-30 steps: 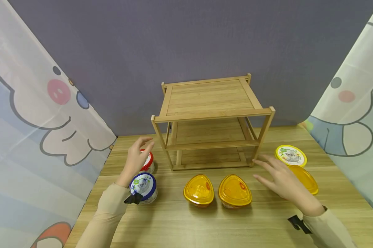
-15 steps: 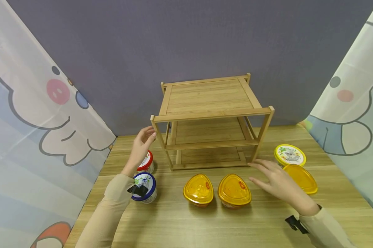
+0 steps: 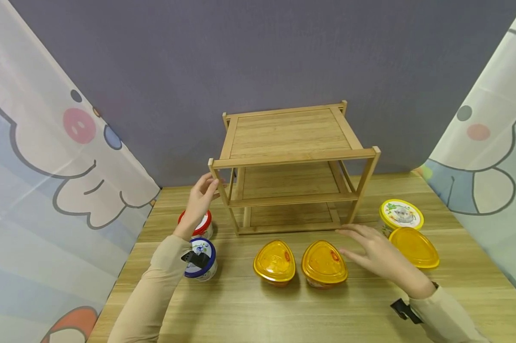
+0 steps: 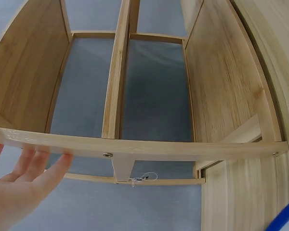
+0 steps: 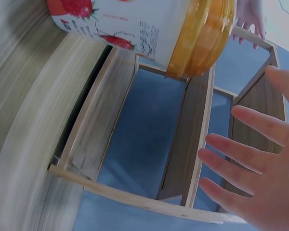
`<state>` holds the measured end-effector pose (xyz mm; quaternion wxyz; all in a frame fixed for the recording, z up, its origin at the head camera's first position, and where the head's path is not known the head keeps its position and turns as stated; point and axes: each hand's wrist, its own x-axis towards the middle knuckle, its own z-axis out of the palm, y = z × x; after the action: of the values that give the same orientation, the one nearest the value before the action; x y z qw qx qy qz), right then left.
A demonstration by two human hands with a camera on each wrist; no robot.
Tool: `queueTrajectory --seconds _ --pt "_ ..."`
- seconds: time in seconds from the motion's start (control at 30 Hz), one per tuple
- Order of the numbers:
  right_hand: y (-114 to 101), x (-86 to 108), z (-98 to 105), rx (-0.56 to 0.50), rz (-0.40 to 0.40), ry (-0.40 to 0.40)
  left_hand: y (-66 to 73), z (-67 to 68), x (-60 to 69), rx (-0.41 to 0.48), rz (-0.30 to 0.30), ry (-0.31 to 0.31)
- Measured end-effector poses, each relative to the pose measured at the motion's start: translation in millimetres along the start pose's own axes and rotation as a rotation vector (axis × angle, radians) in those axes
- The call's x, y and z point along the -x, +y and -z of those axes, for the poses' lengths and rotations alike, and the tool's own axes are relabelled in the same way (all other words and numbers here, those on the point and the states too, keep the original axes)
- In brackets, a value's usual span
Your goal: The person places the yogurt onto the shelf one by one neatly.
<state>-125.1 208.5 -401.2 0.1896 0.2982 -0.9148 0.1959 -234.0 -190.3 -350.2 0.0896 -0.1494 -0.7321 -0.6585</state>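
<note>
A three-tier wooden shelf rack [image 3: 292,156] stands on the table. My left hand [image 3: 199,197] is beside its left front post, and in the left wrist view the fingertips [image 4: 66,159] reach the edge of that post [image 4: 173,148]. Whether they press on it I cannot tell. My right hand [image 3: 375,250] hovers with spread fingers right of two tubs with amber three-cornered lids, the left tub [image 3: 275,262] and the right tub [image 3: 324,263]. It holds nothing. In the right wrist view, the right tub [image 5: 135,29] shows a strawberry print.
Under my left forearm are a red-lidded tub [image 3: 204,228] and a blue-lidded tub [image 3: 204,259], both partly hidden. At right sit a yellow-rimmed tub [image 3: 401,214] and another amber-lidded tub [image 3: 415,247]. A grey wall [image 3: 283,57] rises behind the rack.
My left hand has moved forward and right to the rack's left front post. My right hand has drifted left, closer to the right amber-lidded tub. Rack and tubs stay put.
</note>
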Motion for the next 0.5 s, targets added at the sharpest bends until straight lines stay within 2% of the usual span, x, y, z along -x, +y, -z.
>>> queueTrajectory --seconds 0.17,0.5 --pt "-6.3 -1.2 -3.7 -0.018 -0.018 -0.055 -0.6 0.7 -1.2 0.047 -0.005 0.0" --pt "-18.1 -6.3 -12.1 -0.013 0.0 -0.144 -1.0 3.5 -2.9 -0.008 0.023 -0.033"
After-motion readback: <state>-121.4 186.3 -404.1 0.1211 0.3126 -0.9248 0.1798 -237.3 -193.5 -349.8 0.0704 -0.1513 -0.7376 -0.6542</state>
